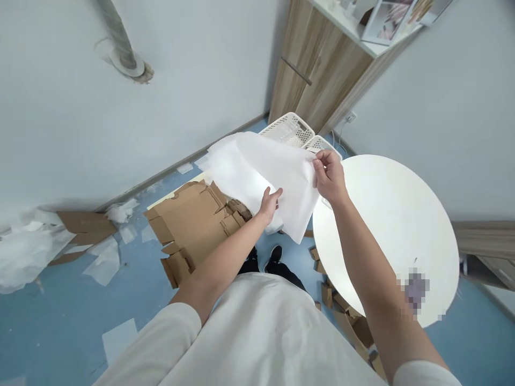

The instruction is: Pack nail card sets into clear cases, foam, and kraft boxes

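Observation:
A large white translucent sheet (pixel 277 161) spreads in front of me, with more sheets of the same kind beneath it at the left. My right hand (pixel 330 174) pinches its right corner between thumb and fingers. Over the middle of the sheet is my left hand (pixel 270 206), thumb and fingers spread, holding nothing. Flattened brown cardboard (pixel 197 220) lies at the left of the sheets. White perforated baskets (pixel 293 126) stand just behind them, partly covered by the sheet.
At the right stands a round white table (pixel 390 214) with a blurred patch on it. Cardboard pieces (pixel 354 321) lie under its edge. Crumpled white sheets (pixel 32 252) litter the blue floor at left. A wooden cabinet (pixel 322 59) stands at the back.

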`<act>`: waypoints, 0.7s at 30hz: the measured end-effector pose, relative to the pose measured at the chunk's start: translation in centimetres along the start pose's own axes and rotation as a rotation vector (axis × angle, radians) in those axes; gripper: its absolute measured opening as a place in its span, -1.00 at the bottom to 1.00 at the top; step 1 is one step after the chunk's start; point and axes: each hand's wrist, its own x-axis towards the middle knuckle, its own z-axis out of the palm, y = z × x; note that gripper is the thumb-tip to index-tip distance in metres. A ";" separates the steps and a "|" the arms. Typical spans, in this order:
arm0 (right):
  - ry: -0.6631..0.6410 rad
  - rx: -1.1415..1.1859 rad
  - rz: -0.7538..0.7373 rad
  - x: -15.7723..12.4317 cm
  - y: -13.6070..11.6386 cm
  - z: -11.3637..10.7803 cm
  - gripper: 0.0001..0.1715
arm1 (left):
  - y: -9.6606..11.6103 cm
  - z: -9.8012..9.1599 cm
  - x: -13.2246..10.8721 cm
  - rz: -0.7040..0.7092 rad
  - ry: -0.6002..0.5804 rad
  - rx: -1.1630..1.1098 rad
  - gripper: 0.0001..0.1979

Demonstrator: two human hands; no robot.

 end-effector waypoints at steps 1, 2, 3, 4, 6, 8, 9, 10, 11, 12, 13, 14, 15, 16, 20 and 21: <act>0.000 -0.021 0.002 -0.5 -0.2 -1.2 -0.75 | 0.0 0.7 0.0 0.022 -0.021 -0.045 -0.21; -0.007 -0.038 0.008 -1.0 -0.2 -2.6 -0.75 | 0.0 1.6 0.0 0.058 -0.036 -0.062 -0.23; -0.020 -0.051 0.022 -1.6 -0.2 -3.9 -0.74 | -0.1 2.5 0.0 0.101 -0.047 -0.061 -0.26; -0.040 -0.059 0.044 -2.4 0.0 -5.3 -0.71 | -0.2 3.5 0.0 0.146 -0.057 -0.044 -0.31; -0.081 -0.078 0.102 -4.0 0.5 -8.2 -0.63 | -0.6 5.8 0.0 0.221 -0.083 0.012 -0.43; -0.073 -0.114 0.142 -5.9 1.0 -11.1 -0.62 | -0.7 8.6 -0.1 0.284 -0.117 0.075 -0.57; -0.032 -0.140 0.144 -6.9 1.2 -12.6 -0.66 | -0.6 10.2 -0.2 0.317 -0.135 0.103 -0.63; 0.028 -0.166 0.135 -7.9 1.4 -14.2 -0.70 | -0.4 11.9 -0.4 0.356 -0.157 0.124 -0.67; 0.100 -0.190 0.119 -9.0 1.6 -15.8 -0.75 | -0.1 13.7 -0.7 0.400 -0.179 0.141 -0.71; 0.177 -0.209 0.098 -10.1 1.8 -17.5 -0.78 | 0.3 15.7 -1.0 0.443 -0.202 0.153 -0.74; 0.254 -0.222 0.077 -11.3 2.1 -19.2 -0.79 | 0.8 17.7 -1.4 0.481 -0.228 0.169 -0.76; 0.331 -0.228 0.059 -12.5 2.6 -21.0 -0.79 | 1.1 19.8 -1.7 0.513 -0.255 0.191 -0.78; 0.404 -0.228 0.047 -13.8 3.3 -22.8 -0.79 | 1.4 21.9 -2.0 0.538 -0.282 0.217 -0.78; 0.477 -0.223 0.047 -15.3 4.2 -24.4 -0.78 | 1.5 24.0 -2.3 0.558 -0.304 0.247 -0.78; 0.713 -0.136 0.287 -21.3 9.8 -28.7 -0.72 | -0.8 30.4 -2.1 0.525 -0.345 0.472 -0.72; 0.738 -0.098 0.425 -22.8 11.5 -28.9 -0.70 | -1.8 31.4 -1.8 0.474 -0.347 0.567 -0.69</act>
